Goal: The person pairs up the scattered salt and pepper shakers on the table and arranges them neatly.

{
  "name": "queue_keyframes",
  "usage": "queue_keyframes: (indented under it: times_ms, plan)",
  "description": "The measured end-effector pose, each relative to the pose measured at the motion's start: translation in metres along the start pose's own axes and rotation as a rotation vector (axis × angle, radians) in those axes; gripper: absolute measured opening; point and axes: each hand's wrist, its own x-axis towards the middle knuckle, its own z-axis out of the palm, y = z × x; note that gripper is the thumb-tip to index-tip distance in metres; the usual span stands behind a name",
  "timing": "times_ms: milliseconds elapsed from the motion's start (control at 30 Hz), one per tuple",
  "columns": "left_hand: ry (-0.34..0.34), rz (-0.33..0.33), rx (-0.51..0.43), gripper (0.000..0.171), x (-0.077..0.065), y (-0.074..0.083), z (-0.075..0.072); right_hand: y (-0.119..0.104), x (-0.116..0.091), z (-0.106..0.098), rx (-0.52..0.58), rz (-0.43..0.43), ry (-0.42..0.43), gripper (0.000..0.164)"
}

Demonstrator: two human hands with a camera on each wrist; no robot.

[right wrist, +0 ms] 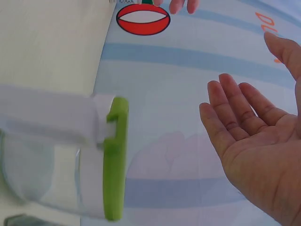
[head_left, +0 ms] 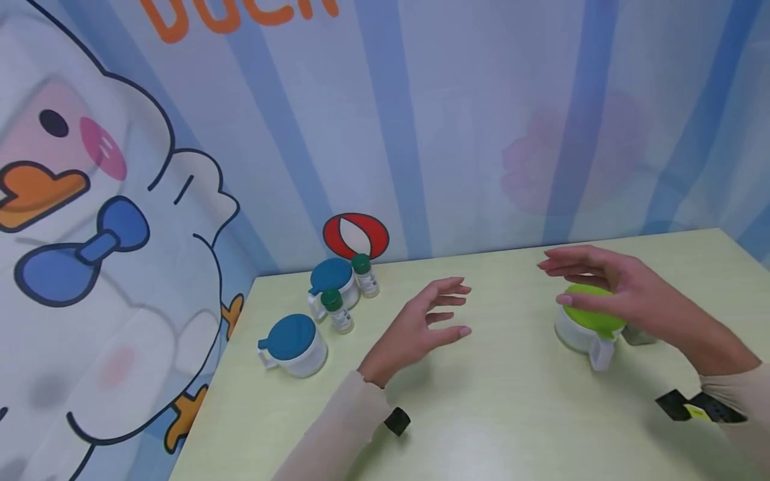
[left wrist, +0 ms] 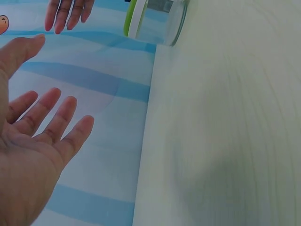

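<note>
A green-lidded jar (head_left: pixel 586 321) stands on the table (head_left: pixel 493 414) directly beneath the right hand (head_left: pixel 607 284), whose spread fingers hover above it, while the left hand (head_left: pixel 421 327), also spread, hangs well apart.

Clear, glossy plastic in the cup (head_left: pixel 579 334) with a white handle, topped by a smooth matt lime-green lid (head_left: pixel 592 309), just under the bare right hand (head_left: pixel 607 284). Pale yellow-green table (head_left: pixel 511 414), smooth with a faint wood-like grain and a soft sheen. At ten o'clock from the left hand (head_left: pixel 421 327), two translucent white plastic cups with matt blue lids (head_left: pixel 291 336) (head_left: pixel 331 274) and two small clear bottles with green plastic caps (head_left: pixel 337 310) (head_left: pixel 364 274). Soft, pale knit cloth on both sleeves (head_left: pixel 337 434). Printed, smooth, slightly shiny backdrop (head_left: pixel 421 120) behind.
</note>
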Motion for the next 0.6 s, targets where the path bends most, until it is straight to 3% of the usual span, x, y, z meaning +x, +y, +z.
queue_keyframes:
  times_ms: [600]
  plan:
    - [0.070, 0.016, 0.054, 0.067, -0.035, 0.005, -0.046, -0.018, 0.033, 0.042, 0.072, -0.046, -0.083, 0.056]
